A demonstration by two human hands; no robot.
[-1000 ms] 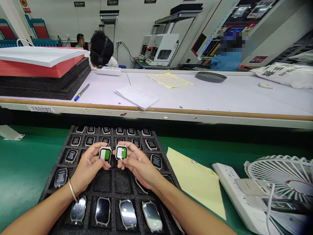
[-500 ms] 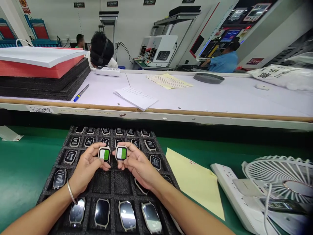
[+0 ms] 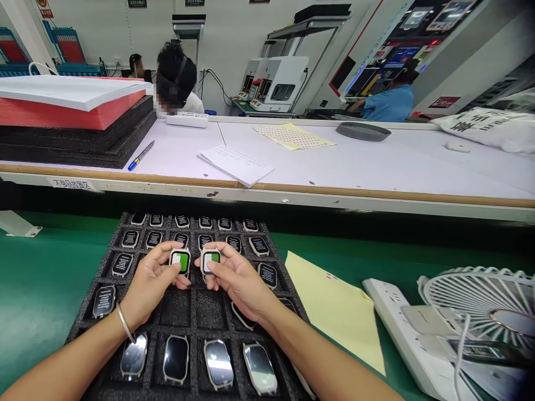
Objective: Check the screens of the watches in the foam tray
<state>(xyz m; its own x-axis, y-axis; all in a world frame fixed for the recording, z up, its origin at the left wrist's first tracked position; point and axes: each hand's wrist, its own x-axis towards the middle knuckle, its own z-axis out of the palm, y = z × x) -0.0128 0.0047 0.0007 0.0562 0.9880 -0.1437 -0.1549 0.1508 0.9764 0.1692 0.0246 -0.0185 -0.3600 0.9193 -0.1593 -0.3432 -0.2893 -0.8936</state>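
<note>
Between the fingers and thumb of my left hand (image 3: pixel 156 281) is a smartwatch head (image 3: pixel 180 257) without a strap, its screen split white and green. My right hand (image 3: pixel 236 281) grips a second smartwatch head (image 3: pixel 205 258) with a similar white and green screen. Both thumbs rest on the glass. Beneath the hands lies a black foam tray (image 3: pixel 173 309) divided into square pockets. Several more watches sit in it, the far ones showing lines of text and the near ones (image 3: pixel 175 359) dark. Two pockets just below my hands hold nothing.
Yellow paper (image 3: pixel 334 306) lies right of the tray, then a white power strip (image 3: pixel 401 334) and a white fan (image 3: pixel 480 301). A raised shelf (image 3: pixel 309 167) crosses behind, bearing a foam stack (image 3: pixel 71 133), a pen (image 3: pixel 141 156) and papers (image 3: pixel 236 164). Other people sit beyond it.
Both thumbs have moved up onto the watch screens, the right one covering part of its display. The view has shifted slightly; both watches stay in my hands.
</note>
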